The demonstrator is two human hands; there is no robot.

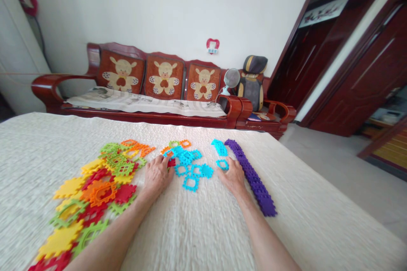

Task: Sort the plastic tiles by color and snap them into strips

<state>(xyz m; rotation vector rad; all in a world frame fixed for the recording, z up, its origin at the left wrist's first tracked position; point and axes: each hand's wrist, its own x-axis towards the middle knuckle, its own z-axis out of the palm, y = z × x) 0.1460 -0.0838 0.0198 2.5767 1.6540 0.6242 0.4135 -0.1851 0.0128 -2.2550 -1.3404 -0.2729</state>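
Note:
My left hand (156, 174) lies knuckles-up on the cream bedspread (203, 224), its fingertips on a red tile (171, 162) at the edge of a heap of blue tiles (187, 163). My right hand (233, 175) rests beside a long purple strip of joined tiles (252, 178), its fingertips pinched on a small blue tile (222, 164). A short blue joined piece (219, 147) lies just beyond it. A wide spread of yellow, red, green and orange tiles (95, 186) covers the bed to the left of my left arm.
A dark red wooden sofa (152, 93) with bear-print cushions stands behind the bed, with a small fan (231, 79) and a massage cushion (252, 80) at its right end. Dark wooden doors (356, 76) are on the right, with bare floor (343, 178) beside the bed.

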